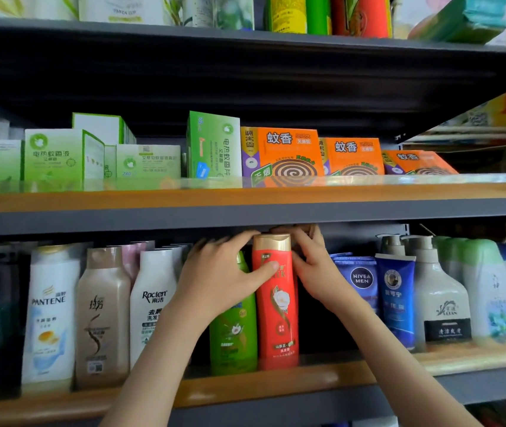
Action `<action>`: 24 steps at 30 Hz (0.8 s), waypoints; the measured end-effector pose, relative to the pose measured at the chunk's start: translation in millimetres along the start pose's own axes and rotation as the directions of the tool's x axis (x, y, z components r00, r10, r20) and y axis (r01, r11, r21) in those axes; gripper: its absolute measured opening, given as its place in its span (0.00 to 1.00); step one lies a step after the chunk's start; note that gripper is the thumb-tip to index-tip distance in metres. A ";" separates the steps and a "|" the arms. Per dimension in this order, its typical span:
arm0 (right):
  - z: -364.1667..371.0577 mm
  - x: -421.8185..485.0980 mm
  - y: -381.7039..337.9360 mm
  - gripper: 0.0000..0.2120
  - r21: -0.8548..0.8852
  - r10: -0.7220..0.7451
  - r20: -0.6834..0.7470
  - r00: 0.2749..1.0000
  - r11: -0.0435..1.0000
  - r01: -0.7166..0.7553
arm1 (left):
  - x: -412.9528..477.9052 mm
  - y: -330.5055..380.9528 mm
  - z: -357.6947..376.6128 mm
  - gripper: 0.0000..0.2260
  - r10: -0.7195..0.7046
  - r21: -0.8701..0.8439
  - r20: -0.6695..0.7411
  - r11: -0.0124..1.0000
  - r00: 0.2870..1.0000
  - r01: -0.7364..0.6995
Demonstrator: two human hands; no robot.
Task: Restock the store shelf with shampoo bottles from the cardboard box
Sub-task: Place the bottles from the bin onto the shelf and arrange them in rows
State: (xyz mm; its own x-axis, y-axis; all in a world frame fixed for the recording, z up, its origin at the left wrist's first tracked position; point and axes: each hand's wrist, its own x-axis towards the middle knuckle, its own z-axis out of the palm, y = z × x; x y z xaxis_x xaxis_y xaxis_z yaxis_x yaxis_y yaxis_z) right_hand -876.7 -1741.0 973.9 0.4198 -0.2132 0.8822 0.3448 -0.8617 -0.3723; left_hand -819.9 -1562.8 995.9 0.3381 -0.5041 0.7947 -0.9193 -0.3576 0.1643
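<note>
A tall red plastic shampoo bottle (pixel 276 303) with a gold cap is stood upright on the orange-edged wooden shelf board (pixel 307 380), near the middle of the lower row. It is gripped from both sides. The left hand (pixel 221 278) is placed at the bottle's 9 o'clock: the thumb is laid across the red front below the cap, and the fingers are curled up past the cap's left edge. The right hand (pixel 313 266) is placed at 3 o'clock, with the thumb pressed on the bottle's right edge and the fingers hooked round behind the cap, just under the grey metal shelf rail (pixel 153 220).

A green plastic shampoo bottle (pixel 233 337) is seen just beside the red bottle at 9 o'clock, partly covered by the left wrist. Further toward 9 o'clock a white Raclen bottle (pixel 150 303), a bronze bottle (pixel 102 315) and a white Pantene bottle (pixel 50 312) are lined up. At 3 o'clock, past a dark gap, a blue Nivea Men tube (pixel 361 278) and a white pump bottle (pixel 439 303) are stood. At 12 o'clock, on the shelf above, orange mosquito-coil boxes (pixel 285 152) and green cartons (pixel 51 155) are ranged.
</note>
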 end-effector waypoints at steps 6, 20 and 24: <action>-3.3 1.0 -12.3 0.10 0.256 0.077 0.154 0.985 0.960 -0.115 | -1.1 -0.5 -3.9 0.23 -0.008 -0.027 0.046 1.000 0.999 0.009; -22.4 -1.9 -5.9 0.16 0.211 0.242 0.039 0.970 0.946 -0.244 | -4.5 -2.3 2.4 0.24 0.002 -0.123 0.016 0.992 1.000 0.000; -20.3 -5.3 -6.3 0.08 0.358 0.257 0.015 0.966 0.901 -0.245 | -4.4 -6.8 5.9 0.25 -0.016 -0.127 0.018 0.992 1.000 0.019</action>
State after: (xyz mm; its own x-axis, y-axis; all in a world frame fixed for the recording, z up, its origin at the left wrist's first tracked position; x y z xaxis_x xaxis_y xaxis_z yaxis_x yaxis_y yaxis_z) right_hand -898.1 -1743.7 977.5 0.5067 -0.4203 0.7527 0.5086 -0.5592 -0.6546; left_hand -814.0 -1562.8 987.9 0.3566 -0.5121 0.7814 -0.9310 -0.2644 0.2516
